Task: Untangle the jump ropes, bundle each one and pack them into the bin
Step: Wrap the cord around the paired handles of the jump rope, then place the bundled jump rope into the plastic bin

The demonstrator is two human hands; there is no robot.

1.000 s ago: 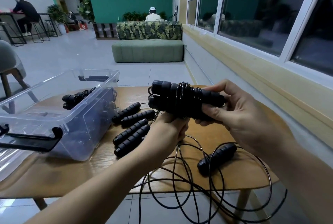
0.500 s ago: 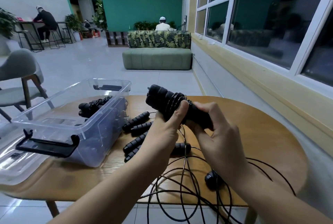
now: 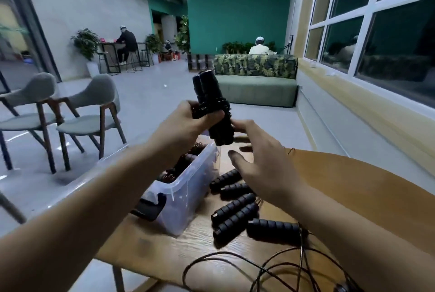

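Your bundled rope (image 3: 213, 113) is held nearly upright in the air, roughly over the bin's (image 3: 188, 188) far corner. It is two ribbed, matte black handles side by side with thin cord coiled round their middle. Your left hand (image 3: 188, 122) curls round those coils. Your right hand (image 3: 263, 164) is spread beside the lower ends, perhaps touching; blur hides it. Slacken that hold and the springy coils could slip and unwind. The bin is clear, smooth plastic with a black latch (image 3: 150, 209). On the wood-grain table (image 3: 353, 197), loose handles (image 3: 235, 211) lie under your right forearm, and their cords (image 3: 259, 266) could snag it.
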